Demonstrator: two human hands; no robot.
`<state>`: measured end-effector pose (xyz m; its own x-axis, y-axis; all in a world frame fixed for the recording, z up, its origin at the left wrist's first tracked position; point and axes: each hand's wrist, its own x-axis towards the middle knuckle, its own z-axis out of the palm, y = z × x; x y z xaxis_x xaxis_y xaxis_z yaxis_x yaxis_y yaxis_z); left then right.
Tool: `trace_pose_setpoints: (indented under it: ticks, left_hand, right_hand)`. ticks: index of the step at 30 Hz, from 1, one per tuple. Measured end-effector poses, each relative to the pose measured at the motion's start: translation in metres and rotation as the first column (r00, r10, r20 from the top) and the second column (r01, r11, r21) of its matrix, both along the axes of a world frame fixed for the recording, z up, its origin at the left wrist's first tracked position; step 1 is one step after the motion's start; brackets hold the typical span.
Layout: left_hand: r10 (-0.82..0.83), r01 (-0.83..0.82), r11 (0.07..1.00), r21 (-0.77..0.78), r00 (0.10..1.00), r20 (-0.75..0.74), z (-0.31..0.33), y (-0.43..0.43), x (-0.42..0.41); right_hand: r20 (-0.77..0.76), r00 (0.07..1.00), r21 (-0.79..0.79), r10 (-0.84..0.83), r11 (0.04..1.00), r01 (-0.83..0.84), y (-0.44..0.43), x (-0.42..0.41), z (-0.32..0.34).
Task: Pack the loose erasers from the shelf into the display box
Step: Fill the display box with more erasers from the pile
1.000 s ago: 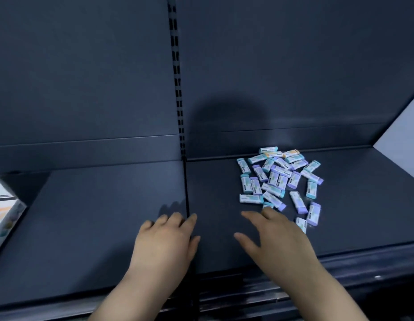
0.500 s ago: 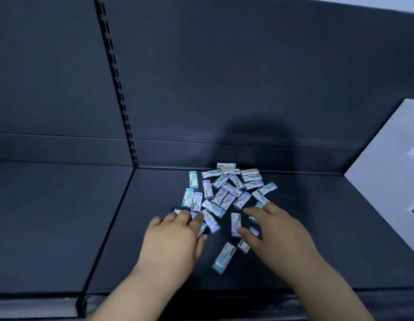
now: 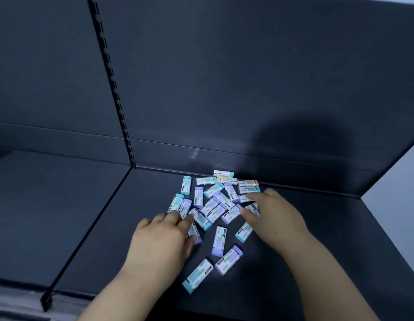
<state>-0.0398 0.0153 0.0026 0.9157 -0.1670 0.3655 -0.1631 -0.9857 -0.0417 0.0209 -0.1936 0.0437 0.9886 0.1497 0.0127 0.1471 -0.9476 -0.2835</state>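
Dark grey metal formed the shelf (image 3: 317,251) and its tall back panel (image 3: 224,77), with a slotted upright (image 3: 113,89) at left and a pale wall (image 3: 405,193) at far right. No display box appeared in view. Loose erasers (image 3: 215,205), teal and purple in white sleeves, lay scattered toward the far right of the shelf. Left hand (image 3: 162,242) rested palm down, fingers loosely spread on the pile's near-left edge. Right hand (image 3: 275,218) lay flat on the pile's right side, fingers spread, gripping nothing.
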Motion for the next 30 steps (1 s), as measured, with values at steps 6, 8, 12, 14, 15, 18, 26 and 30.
trace_pose_setpoints:
  ticks: [6, 8, 12, 14, 15, 18, 26, 30]
  left_hand:
    - [0.04, -0.04, 0.999, 0.002, 0.999, -0.009, -0.004, -0.002, 0.012]
    - [0.034, -0.033, 0.999, 0.01, 0.999, -0.017, -0.005, -0.004, 0.015]
    - [0.026, -0.026, 1.0, 0.003, 0.999, -0.034, -0.011, -0.004, 0.024]
    - [0.027, -0.027, 1.0, 0.003, 0.999, -0.045, -0.013, -0.004, 0.028]
    - [0.027, -0.027, 1.0, 0.002, 0.998, -0.049, -0.014, -0.004, 0.031]
    - [0.021, -0.021, 1.0, 0.0, 0.998, -0.058, -0.016, -0.005, 0.037]
    - [-0.016, 0.015, 1.0, -0.018, 0.999, -0.041, -0.015, -0.009, 0.044]
    - [-0.02, 0.019, 1.0, -0.024, 0.999, -0.048, -0.016, -0.009, 0.045]
  right_hand:
    - [-0.013, 0.984, 0.078, -0.18, 0.98, 0.181, -0.006, 0.07, -0.015]
    - [-0.043, 0.972, 0.051, -0.229, 0.972, 0.231, -0.005, 0.088, -0.023]
    - [-0.196, 0.931, -0.063, -0.307, 0.952, 0.3, -0.002, 0.109, -0.035]
    - [-0.233, 0.913, -0.107, -0.334, 0.942, 0.317, 0.0, 0.115, -0.038]
    - [-0.236, 0.91, -0.114, -0.342, 0.939, 0.323, 0.002, 0.117, -0.039]
    - [-0.238, 0.903, -0.133, -0.358, 0.933, 0.335, 0.007, 0.124, -0.04]
    - [-0.165, 0.938, -0.087, -0.305, 0.952, 0.295, 0.002, 0.121, -0.038]
    - [-0.09, 0.996, 0.383, -0.01, 0.923, 0.044, -0.002, 0.103, -0.029]
